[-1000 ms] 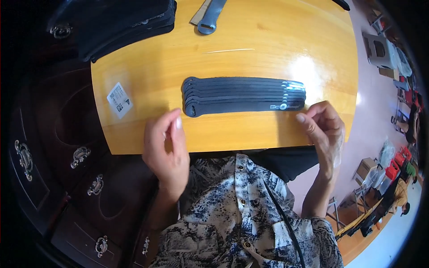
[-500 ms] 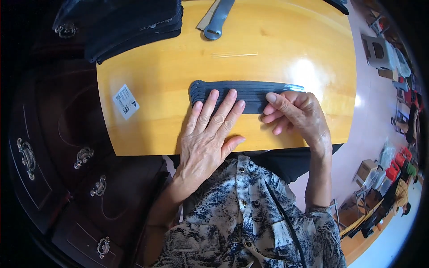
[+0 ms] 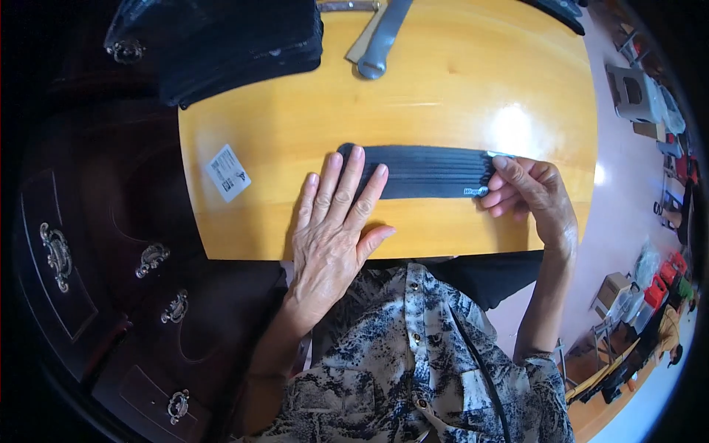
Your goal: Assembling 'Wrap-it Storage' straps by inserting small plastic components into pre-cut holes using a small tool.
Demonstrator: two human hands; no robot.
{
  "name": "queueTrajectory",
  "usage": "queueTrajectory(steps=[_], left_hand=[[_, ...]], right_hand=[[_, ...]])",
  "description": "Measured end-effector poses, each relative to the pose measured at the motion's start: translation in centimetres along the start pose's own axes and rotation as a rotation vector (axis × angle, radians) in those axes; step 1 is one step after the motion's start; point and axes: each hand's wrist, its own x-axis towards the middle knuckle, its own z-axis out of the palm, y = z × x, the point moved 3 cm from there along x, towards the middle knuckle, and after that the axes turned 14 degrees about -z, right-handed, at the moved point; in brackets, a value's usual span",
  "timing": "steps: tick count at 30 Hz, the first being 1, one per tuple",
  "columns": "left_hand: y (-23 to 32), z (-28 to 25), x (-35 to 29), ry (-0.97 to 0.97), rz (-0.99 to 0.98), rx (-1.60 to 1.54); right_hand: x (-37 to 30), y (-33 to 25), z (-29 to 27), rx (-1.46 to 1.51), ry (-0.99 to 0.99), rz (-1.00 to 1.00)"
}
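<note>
While the left hand (image 3: 334, 229) flattens one end, dark socks (image 3: 428, 171) reach the right hand (image 3: 533, 198).

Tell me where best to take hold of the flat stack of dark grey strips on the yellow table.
Probably at its right end, coming from the right: the stack of strips lies flat, long side left to right. The right hand already pinches that end, while the left hand presses flat on the left end.

The tabletop (image 3: 458, 81) is glossy honey-yellow wood, and on it lies a dark grey ribbed strip (image 3: 428, 171) with a small white tag at its right end. Left of the strip sits a white label (image 3: 227, 173) with black print. Nearer than the strip, the shirt (image 3: 399, 369) shows a navy-and-white mottled print.
</note>
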Motion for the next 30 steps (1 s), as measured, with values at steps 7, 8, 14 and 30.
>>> queueTrajectory(steps=[7,8,14,30], left_hand=[[0.2,0.2,0.1,0.094,0.008,-0.125],[0.2,0.0,0.5,0.138,0.002,-0.13],[-0.1,0.2,1.7,0.117,-0.065,-0.062],[1.0,-3.5,10.0,0.365,-0.175,-0.488]], right_hand=[[-1.6,-1.7,2.1,-0.468,0.094,-0.319],[-1.5,-2.4,2.7,-0.597,0.12,-0.534],[-0.6,-1.0,4.0,-1.154,0.019,-0.734],[6.7,-4.4,6.0,-0.789,0.054,-0.947]])
